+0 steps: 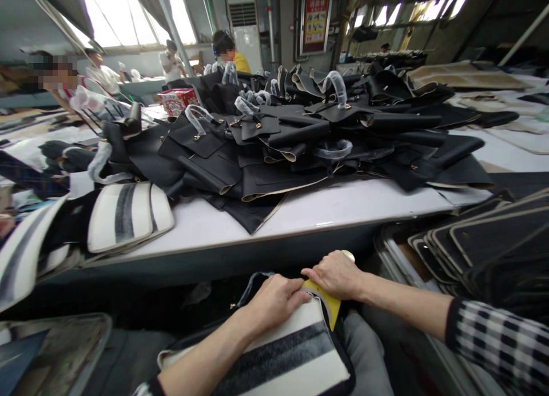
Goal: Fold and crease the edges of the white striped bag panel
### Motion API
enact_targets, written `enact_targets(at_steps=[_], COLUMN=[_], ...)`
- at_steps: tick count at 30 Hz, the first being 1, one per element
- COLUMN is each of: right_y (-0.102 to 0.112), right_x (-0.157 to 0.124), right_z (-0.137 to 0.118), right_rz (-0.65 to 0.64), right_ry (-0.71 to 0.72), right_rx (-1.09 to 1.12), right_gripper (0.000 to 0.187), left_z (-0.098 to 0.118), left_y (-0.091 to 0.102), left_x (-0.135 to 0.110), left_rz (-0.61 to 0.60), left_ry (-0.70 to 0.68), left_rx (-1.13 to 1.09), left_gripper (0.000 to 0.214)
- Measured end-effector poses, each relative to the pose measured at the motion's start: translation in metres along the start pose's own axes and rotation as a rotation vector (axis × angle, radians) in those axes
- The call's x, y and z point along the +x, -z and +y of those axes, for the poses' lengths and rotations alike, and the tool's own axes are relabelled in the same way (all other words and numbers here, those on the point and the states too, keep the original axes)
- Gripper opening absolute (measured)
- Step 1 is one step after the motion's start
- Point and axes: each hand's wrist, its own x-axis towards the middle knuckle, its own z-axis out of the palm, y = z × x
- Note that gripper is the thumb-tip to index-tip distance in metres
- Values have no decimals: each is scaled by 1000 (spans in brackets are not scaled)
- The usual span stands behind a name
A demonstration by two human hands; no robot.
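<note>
A white panel with dark stripes (291, 356) lies across my lap, joined to a black bag body whose dark edge shows at its right. My left hand (274, 302) is closed on the panel's top corner, thumb and fingers pressed together. Beside it, my right hand (337, 276) is closed on a yellow flat piece (329, 304) that runs along the corner edge. A pale round end (349, 255) sticks out past the right hand; what it belongs to is hidden. Behind my left wrist is a dark strap (253, 284) with a small metal fitting.
A white-topped table (326, 204) stands ahead, heaped with black bag pieces (214, 156) with plastic-wrapped handles. Striped panels (128, 213) lie at its left. Dark edged panels (493, 242) are stacked at right. A worn tray (64, 350) sits lower left. Several people are farther back.
</note>
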Motion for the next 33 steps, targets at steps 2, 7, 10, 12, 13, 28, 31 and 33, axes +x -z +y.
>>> enact_targets(at_steps=[2,7,10,12,13,28,31,33], right_y=[-3,-10,-13,-15,-15,12,7,5], right_x=[-2,-9,-17,-23,-25,34,55,68], right_z=[-2,-10,-20,-28,-32,-71,-115,-142], right_rz=[-9,-24,-31,-34,-35,45,14,-4], right_ry=[-18,-109,-177,-223,-240,-90,29,117], right_rx=[0,-25,-53,-80,-95,37,49,24], right_gripper=[66,69,68,68,67,65,63,59], left_z=[0,0,0,1,2,-110,-133,-129], left_y=[-1,-5,-3,0,1,75,47,20], left_x=[0,0,-2,-4,-5,-132,-180,-194], left_rz=[-2,-4,-1,-2,-4,358,427,466], left_ry=[-13,-35,-46,-47,-45,509,746,785], left_rx=[44,131,163,176,178,-488,-776,-978], left_gripper=[32,38,38,38,38,51,51,47])
